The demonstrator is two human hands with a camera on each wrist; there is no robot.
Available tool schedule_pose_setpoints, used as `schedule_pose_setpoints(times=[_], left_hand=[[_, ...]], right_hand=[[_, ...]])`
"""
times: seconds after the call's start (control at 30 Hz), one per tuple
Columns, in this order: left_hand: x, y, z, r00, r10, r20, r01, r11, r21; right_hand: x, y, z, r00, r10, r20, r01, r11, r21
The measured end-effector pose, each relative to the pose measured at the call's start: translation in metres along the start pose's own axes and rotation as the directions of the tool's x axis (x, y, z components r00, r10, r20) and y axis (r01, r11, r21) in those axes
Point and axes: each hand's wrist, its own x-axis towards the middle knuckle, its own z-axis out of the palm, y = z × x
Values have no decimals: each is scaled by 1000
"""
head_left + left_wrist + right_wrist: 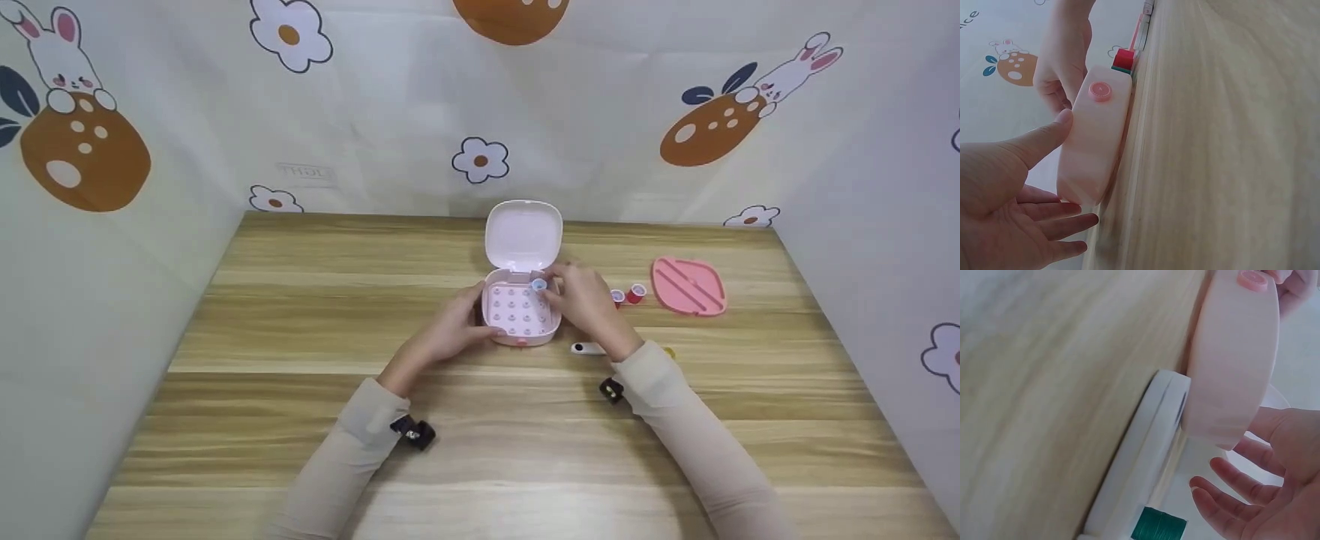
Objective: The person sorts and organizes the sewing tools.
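A pink sewing box (523,341) sits on the table with its pale lid (523,236) raised at the back. Rows of small pegs line its floor. My left hand (454,322) steadies the box on its left side, thumb at the front corner and fingers along the side wall. At the box's right back corner, my right hand (589,300) pinches a small thread spool (538,285) with a light blue top, over the pegs. From the right wrist view, the box's outer wall (1230,365) hides that spool.
Right of the box stand red thread spools (637,293). Beyond them lies a pink slotted tray (688,286). A white-handled tool (587,349) lies partly beneath my right wrist, close to something yellow (670,352). Green thread (1159,526) shows in the right wrist view.
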Motion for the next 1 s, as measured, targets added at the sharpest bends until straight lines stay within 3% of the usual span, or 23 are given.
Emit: schedule_pose_setpoints(times=[0.37, 0.53, 0.77, 1.0], left_hand=[[-1, 1, -1, 1000, 9, -11, -8, 999, 45], [-1, 1, -2, 1000, 20, -11, -20, 999, 43], [-1, 1, -2, 1000, 1, -11, 0, 999, 42], [-2, 2, -2, 999, -36, -2, 36, 998, 55]], right_hand=[[-6, 3, -3, 996, -63, -63, 63, 998, -8], [-9, 3, -5, 994, -94, -53, 92, 995, -29], [-11, 6, -5, 997, -69, -37, 69, 998, -10], [-21, 11, -16, 996, -40, -80, 44, 998, 48]])
